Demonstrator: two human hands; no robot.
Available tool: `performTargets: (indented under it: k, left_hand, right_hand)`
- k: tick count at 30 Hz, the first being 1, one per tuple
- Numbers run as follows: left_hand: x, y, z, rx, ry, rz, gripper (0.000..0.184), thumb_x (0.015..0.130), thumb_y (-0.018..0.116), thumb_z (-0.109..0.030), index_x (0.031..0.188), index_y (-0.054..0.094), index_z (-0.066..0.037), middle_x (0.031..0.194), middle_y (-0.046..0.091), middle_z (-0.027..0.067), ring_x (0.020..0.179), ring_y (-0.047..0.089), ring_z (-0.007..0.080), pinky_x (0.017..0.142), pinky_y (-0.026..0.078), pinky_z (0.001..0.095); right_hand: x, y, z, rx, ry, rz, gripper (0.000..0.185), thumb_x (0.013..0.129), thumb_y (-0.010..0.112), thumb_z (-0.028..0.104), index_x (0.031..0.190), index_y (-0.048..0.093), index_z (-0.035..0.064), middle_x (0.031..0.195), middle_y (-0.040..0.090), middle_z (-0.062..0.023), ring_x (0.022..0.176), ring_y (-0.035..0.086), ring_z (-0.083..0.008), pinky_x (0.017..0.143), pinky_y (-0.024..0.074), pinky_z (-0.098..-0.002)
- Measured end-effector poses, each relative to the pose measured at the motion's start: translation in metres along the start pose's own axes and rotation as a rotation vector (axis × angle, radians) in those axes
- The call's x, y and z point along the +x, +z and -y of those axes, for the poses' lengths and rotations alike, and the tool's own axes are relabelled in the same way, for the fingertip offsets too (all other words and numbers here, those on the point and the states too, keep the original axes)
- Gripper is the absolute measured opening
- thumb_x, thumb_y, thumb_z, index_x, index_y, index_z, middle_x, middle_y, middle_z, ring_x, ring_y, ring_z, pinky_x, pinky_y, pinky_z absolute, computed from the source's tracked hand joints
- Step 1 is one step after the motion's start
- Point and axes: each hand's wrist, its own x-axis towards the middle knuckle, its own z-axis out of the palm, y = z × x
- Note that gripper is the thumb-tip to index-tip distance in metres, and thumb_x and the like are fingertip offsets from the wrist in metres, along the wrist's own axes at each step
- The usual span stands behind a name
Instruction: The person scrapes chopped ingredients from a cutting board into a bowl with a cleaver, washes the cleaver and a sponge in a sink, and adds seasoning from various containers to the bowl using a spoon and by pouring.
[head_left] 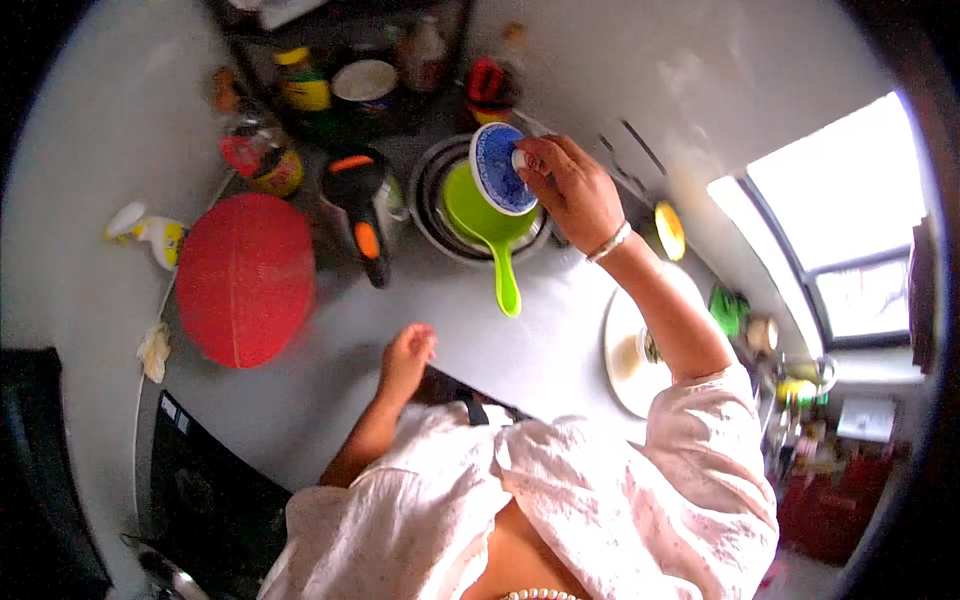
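My right hand [572,190] grips a blue-and-white patterned bowl [497,170], tipped on its side. The bowl is over a bright green ladle-shaped scoop [470,213] with a short handle, and partly hides it. Beneath the scoop is a round metal basin [425,205] on the counter; what they contain cannot be made out. Near the counter's front edge, in front of my body, my left hand [408,352] hangs with loosely bent fingers and nothing visible in it.
Left of the basin stand a kettle-like vessel with a black and orange handle [362,215] and a red oval object [245,280]. Bottles [265,160] and jars line the back. A white board [630,375] with a cup [637,350] lies right; a black hob [205,490] is lower left.
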Motion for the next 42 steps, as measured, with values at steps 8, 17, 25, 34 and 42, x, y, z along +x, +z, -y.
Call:
performTargets:
  k: [8, 17, 25, 34, 42]
  left_hand:
    - [-0.012, 0.045, -0.016, 0.016, -0.015, 0.108, 0.015, 0.092, 0.057, -0.009, 0.106, 0.061, -0.004, 0.087, 0.064, 0.0024, 0.069, 0.057, 0.0086, 0.062, 0.047, 0.0217]
    - [-0.033, 0.107, -0.004, 0.123, 0.081, 0.166, 0.017, 0.092, 0.058, -0.012, 0.107, 0.061, -0.006, 0.089, 0.065, 0.0031, 0.070, 0.059, 0.0089, 0.062, 0.048, 0.0223]
    - [-0.061, 0.099, 0.009, 0.026, 0.099, 0.076, 0.018, 0.091, 0.058, -0.010, 0.108, 0.060, -0.004, 0.090, 0.063, 0.0028, 0.071, 0.058, 0.0093, 0.064, 0.048, 0.0232]
    - [-0.014, 0.059, 0.007, 0.017, 0.127, 0.001, 0.015, 0.090, 0.060, -0.009, 0.104, 0.060, -0.002, 0.085, 0.062, 0.0024, 0.069, 0.057, 0.0089, 0.064, 0.048, 0.0238]
    - [0.015, 0.015, -0.012, 0.080, 0.044, 0.003, 0.015, 0.091, 0.061, -0.011, 0.102, 0.060, -0.002, 0.089, 0.064, 0.0038, 0.074, 0.060, 0.0105, 0.068, 0.049, 0.0248]
  right_hand:
    - [-0.226, -0.050, 0.014, -0.007, 0.397, 0.068, 0.024, 0.086, 0.061, 0.013, 0.109, 0.058, 0.0062, 0.097, 0.060, -0.0136, 0.083, 0.061, -0.0340, 0.068, 0.0516, -0.0403]
    - [-0.328, 0.048, 0.004, -0.152, 0.313, 0.221, 0.023, 0.087, 0.055, 0.018, 0.109, 0.058, 0.0092, 0.099, 0.060, -0.0104, 0.090, 0.060, -0.0282, 0.067, 0.0537, -0.0381]
    - [-0.327, 0.073, -0.009, -0.154, 0.273, 0.332, 0.021, 0.087, 0.057, 0.022, 0.105, 0.061, 0.0119, 0.102, 0.061, -0.0083, 0.091, 0.061, -0.0267, 0.068, 0.0546, -0.0386]
    - [-0.192, -0.007, 0.016, 0.078, 0.241, 0.231, 0.019, 0.083, 0.065, 0.020, 0.101, 0.067, 0.0129, 0.090, 0.063, -0.0060, 0.081, 0.063, -0.0260, 0.063, 0.0520, -0.0373]
    - [0.055, 0.099, -0.019, -0.014, 0.073, 0.178, 0.024, 0.090, 0.052, 0.031, 0.097, 0.068, 0.0131, 0.097, 0.063, -0.0106, 0.078, 0.064, -0.0320, 0.064, 0.0513, -0.0443]
